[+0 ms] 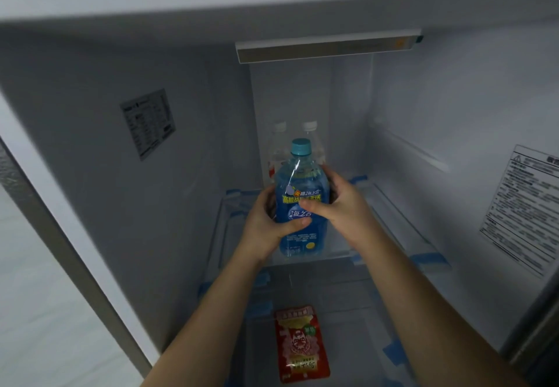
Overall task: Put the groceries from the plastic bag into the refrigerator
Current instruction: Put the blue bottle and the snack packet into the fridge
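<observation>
Nearest, two bare forearms reaching up from the bottom edge into an open refrigerator [453,90]. Between them, low on a near shelf: a red snack packet [301,344], flat, long axis running near to far. Farther in, a blue drink bottle [301,202] upright on the near edge of a clear glass shelf [390,220], long axis vertical, teal cap [301,146] pointing up, printed label facing the camera. Left hand [269,223] curled round the bottle's left side, thumb across the front of the label. Right hand [338,202] wrapped round the right side, thumb also laid over the label, fingers hidden behind. Just behind the blue bottle, two clear bottles [308,135] with white caps, upright near the back wall, partly hidden. Strips of blue tape [429,258] on the shelf edges. Grey-white inner walls; a printed sticker [148,123] on the left wall, a larger warning label [523,208] on the right wall. A long light bar [326,46] under the ceiling at the far end. Pale floor at far left, outside the cabinet.
</observation>
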